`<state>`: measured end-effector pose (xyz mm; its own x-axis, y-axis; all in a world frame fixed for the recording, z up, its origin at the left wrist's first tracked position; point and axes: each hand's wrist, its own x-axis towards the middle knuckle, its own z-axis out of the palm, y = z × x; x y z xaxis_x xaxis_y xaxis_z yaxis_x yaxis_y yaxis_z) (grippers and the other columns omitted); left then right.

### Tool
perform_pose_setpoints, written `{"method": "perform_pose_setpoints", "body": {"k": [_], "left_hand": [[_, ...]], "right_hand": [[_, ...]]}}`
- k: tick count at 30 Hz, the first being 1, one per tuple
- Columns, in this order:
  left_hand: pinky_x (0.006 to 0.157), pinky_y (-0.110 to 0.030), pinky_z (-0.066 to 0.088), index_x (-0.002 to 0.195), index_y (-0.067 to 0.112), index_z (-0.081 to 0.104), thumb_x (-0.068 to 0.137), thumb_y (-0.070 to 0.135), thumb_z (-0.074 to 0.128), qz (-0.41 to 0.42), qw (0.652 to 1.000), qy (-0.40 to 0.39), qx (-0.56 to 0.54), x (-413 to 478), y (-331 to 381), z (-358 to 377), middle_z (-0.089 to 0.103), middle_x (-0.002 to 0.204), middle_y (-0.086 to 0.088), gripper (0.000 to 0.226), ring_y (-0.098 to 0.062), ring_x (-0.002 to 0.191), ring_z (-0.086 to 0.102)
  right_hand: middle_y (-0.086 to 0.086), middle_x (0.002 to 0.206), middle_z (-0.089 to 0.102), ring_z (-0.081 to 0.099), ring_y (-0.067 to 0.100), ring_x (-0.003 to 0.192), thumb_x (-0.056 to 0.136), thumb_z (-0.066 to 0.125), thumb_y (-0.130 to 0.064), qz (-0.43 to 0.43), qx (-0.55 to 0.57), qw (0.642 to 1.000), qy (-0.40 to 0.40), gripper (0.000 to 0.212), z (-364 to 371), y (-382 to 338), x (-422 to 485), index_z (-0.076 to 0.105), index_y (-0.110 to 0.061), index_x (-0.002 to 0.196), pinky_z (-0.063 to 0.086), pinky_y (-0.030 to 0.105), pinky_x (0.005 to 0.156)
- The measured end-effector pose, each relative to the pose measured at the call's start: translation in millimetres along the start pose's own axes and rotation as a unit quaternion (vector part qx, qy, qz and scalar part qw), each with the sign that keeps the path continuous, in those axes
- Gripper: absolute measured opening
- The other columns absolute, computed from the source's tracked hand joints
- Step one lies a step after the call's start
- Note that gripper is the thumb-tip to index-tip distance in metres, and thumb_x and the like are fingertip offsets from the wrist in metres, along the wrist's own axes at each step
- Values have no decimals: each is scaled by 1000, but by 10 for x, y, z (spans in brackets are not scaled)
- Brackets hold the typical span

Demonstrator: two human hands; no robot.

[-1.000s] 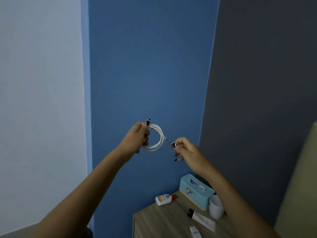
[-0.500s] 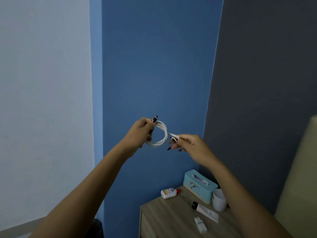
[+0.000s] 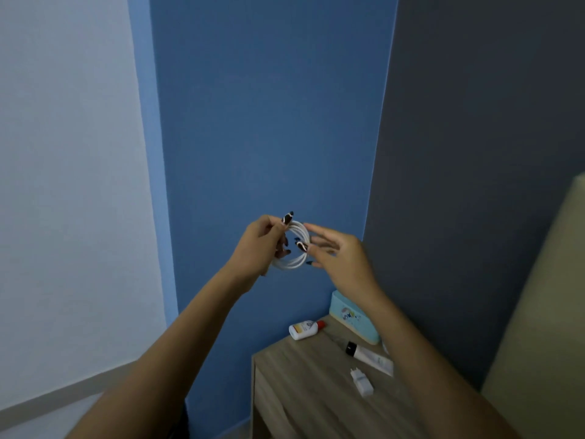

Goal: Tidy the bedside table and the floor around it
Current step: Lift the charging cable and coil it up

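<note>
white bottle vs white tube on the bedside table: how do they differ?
The white bottle has a red cap; the white tube has a black one. The bottle is short and squat, the tube long and slim. The bottle lies at the bedside table back left corner near the blue wall, the tube further right beside the light blue tissue box. Both lie on their sides, untouched.

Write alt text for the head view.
Two bare hands hold a coiled white cable against a blue wall: left hand grips the coil, right hand touches it. Below, a wooden bedside table holds a small bottle, tube, charger plug and blue tissue box.
</note>
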<state>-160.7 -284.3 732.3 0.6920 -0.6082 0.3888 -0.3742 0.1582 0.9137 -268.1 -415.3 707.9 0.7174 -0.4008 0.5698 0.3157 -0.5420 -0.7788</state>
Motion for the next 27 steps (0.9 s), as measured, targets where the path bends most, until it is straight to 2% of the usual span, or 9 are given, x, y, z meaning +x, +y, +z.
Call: {"method": "perform_pose_setpoints", "body": {"k": [2, 6, 10, 13, 15, 17, 20, 24, 27], "left_hand": [[51, -23, 48, 82, 14, 57, 98, 29, 49, -6, 1000, 6, -23, 133, -181, 57, 56, 70, -2, 24, -7, 57, 59], [69, -22, 56, 99, 13, 67, 96, 26, 53, -46, 995, -44, -75, 467, -615, 125, 70, 99, -6, 19, -11, 85, 72], [60, -19, 54, 117, 6, 63, 96, 9, 52, -70, 990, -98, -68, 793, -880, 164, 70, 98, -13, 24, -10, 72, 71], [53, -20, 51, 115, 0, 64, 96, 1, 49, -76, 989, -107, -71, 973, -874, 249, 70, 102, -19, 25, -13, 68, 71], [50, -20, 49, 111, 0, 66, 95, 0, 49, -68, 990, -98, -74, 1018, -858, 329, 71, 101, -19, 22, -15, 67, 70], [50, -20, 50, 108, 2, 67, 95, 1, 50, -61, 991, -94, -78, 1014, -887, 409, 71, 100, -18, 21, -18, 70, 69], [52, -20, 52, 105, 6, 69, 95, 2, 51, -56, 991, -91, -80, 959, -972, 561, 72, 96, -15, 20, -17, 70, 69], [53, -20, 52, 108, 2, 68, 95, 3, 53, -68, 991, -93, -73, 867, -1107, 754, 72, 90, -13, 21, -13, 67, 70], [58, -22, 55, 107, 5, 68, 95, 8, 53, -81, 989, -99, -72, 864, -1220, 909, 73, 97, -14, 19, -19, 77, 71]], "right_hand": [[-4, 97, 76, 71, 10, 92, 88, 67, -18, 31, 37, 999, 10, 35, 23, 205, 94, 67, -40, 115, 58, 29, 79], [0, 84, 77, 73, 16, 81, 89, 64, -7, 65, 54, 995, 55, 39, -13, 652, 349, 66, -32, 119, 58, 30, 72], [4, 91, 77, 73, 21, 90, 91, 61, -5, 93, 97, 987, 89, 35, -124, 957, 561, 68, -26, 117, 59, 34, 73], [5, 96, 76, 72, 17, 92, 92, 58, -2, 106, 112, 981, 113, 35, -170, 1064, 636, 71, -30, 107, 60, 30, 72], [11, 87, 74, 71, 14, 90, 92, 57, -2, 114, 109, 981, 111, 35, -222, 1097, 639, 70, -26, 114, 60, 30, 72], [12, 81, 72, 71, 13, 86, 92, 58, -3, 126, 106, 981, 103, 34, -293, 1121, 624, 67, -19, 121, 60, 29, 71], [2, 88, 77, 73, 14, 87, 91, 60, -3, 152, 104, 977, 107, 30, -425, 1166, 571, 70, -18, 115, 60, 30, 69], [-4, 84, 77, 74, 13, 82, 90, 61, -3, 188, 100, 969, 124, 27, -517, 1246, 405, 73, -24, 103, 59, 25, 63], [-3, 86, 77, 74, 14, 83, 89, 62, -4, 205, 116, 959, 156, 27, -619, 1334, 260, 75, -26, 98, 58, 25, 63]]}}
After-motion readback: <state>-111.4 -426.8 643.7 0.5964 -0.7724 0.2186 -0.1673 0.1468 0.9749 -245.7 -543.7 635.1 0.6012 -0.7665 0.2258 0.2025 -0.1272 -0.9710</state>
